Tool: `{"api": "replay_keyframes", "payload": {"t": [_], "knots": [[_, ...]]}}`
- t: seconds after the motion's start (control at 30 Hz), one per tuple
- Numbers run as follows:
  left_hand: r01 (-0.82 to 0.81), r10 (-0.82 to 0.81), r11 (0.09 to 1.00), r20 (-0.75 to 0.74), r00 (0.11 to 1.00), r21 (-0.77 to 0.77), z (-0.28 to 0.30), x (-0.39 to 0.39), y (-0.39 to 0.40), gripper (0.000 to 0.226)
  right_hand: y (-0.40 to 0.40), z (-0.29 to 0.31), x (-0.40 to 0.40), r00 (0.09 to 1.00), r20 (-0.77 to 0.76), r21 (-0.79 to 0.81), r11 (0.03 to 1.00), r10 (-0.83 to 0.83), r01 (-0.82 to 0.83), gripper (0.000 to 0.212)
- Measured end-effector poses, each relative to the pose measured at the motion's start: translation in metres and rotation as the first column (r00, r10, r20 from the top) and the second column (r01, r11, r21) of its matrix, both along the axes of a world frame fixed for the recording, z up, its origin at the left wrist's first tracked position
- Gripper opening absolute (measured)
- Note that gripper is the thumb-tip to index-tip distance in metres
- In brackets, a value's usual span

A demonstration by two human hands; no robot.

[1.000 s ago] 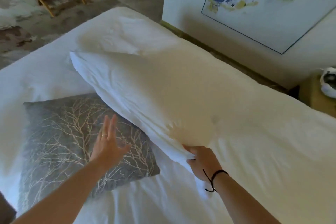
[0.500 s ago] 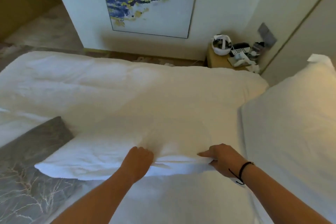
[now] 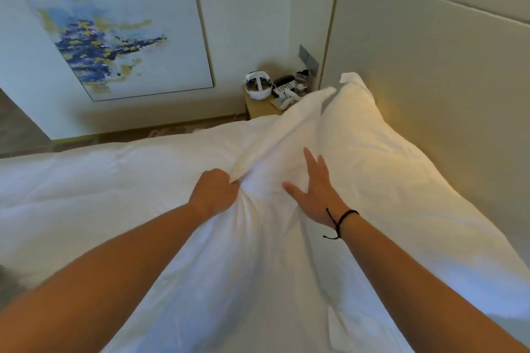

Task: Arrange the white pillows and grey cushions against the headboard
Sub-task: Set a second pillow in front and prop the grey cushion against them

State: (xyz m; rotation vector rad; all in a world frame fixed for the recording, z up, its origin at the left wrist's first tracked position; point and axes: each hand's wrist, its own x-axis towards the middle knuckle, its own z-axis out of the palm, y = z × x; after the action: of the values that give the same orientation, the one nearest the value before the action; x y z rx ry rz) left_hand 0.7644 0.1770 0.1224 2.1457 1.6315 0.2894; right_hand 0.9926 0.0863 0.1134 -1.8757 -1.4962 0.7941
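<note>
A white pillow leans against the beige padded headboard on the right. A second white pillow lies in front of it, tilted up toward the first. My left hand is closed on a bunched fold of this second pillow's cover. My right hand rests flat with fingers spread on the same pillow, beside the seam where the two pillows meet. A sliver of the grey cushion shows at the lower left edge, mostly hidden by my left forearm.
The white duvet covers the bed to the left. A wooden nightstand past the bed's far side holds a white headset, a phone and small items. A framed blue and yellow painting hangs on the far wall.
The second pillow has swung from lying across the bed to leaning up beside the pillow at the headboard. My right hand let go of its edge and now lies flat. The view turned right.
</note>
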Motion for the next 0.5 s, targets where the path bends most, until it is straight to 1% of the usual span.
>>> {"api": "replay_keyframes", "payload": {"t": [0.03,0.1,0.17,0.2,0.23,0.3,0.33,0.37,0.4,0.43,0.47,0.5], "knots": [[-0.059,0.059,0.998,0.058,0.997,-0.009,0.005,0.012,0.003,0.043,-0.015,-0.003,-0.002,0.990,-0.136,-0.036,0.999,0.025,-0.030,0.089],[-0.166,0.172,0.985,0.184,0.968,-0.049,0.010,0.037,0.006,0.039,-0.050,-0.012,-0.010,0.950,-0.308,-0.131,0.987,0.047,-0.091,0.089],[-0.219,0.241,0.970,0.280,0.929,-0.106,0.011,0.066,0.006,0.032,-0.087,-0.030,-0.024,0.917,-0.395,-0.186,0.973,0.050,-0.133,0.092],[-0.229,0.256,0.965,0.294,0.921,-0.124,0.010,0.080,0.005,0.031,-0.103,-0.040,-0.031,0.912,-0.408,-0.204,0.970,0.040,-0.134,0.095],[-0.226,0.256,0.965,0.283,0.924,-0.134,0.007,0.095,0.003,0.033,-0.117,-0.048,-0.033,0.916,-0.402,-0.218,0.970,0.007,-0.104,0.099],[-0.162,0.203,0.970,0.242,0.949,-0.179,-0.004,0.122,-0.008,0.037,-0.136,-0.060,-0.025,0.922,-0.364,-0.248,0.968,-0.131,0.039,0.102],[-0.097,0.163,0.961,0.248,0.955,-0.258,-0.015,0.133,-0.021,0.041,-0.142,-0.065,-0.016,0.918,-0.342,-0.263,0.958,-0.201,0.112,0.097],[-0.024,0.133,0.928,0.269,0.954,-0.371,-0.029,0.142,-0.038,0.047,-0.149,-0.070,-0.007,0.918,-0.313,-0.276,0.948,-0.245,0.159,0.091],[0.036,0.115,0.873,0.276,0.954,-0.487,-0.045,0.147,-0.060,0.053,-0.155,-0.074,0.002,0.931,-0.264,-0.293,0.941,-0.251,0.171,0.087],[0.071,0.097,0.820,0.260,0.961,-0.568,-0.062,0.150,-0.083,0.056,-0.162,-0.080,0.009,0.957,-0.190,-0.312,0.938,-0.218,0.151,0.084],[0.090,0.068,0.793,0.234,0.970,-0.602,-0.079,0.150,-0.105,0.058,-0.168,-0.085,0.015,0.982,-0.100,-0.329,0.937,-0.161,0.120,0.084],[0.105,0.033,0.797,0.215,0.976,-0.595,-0.095,0.150,-0.122,0.058,-0.173,-0.090,0.019,0.994,-0.011,-0.339,0.936,-0.108,0.098,0.085]]}}
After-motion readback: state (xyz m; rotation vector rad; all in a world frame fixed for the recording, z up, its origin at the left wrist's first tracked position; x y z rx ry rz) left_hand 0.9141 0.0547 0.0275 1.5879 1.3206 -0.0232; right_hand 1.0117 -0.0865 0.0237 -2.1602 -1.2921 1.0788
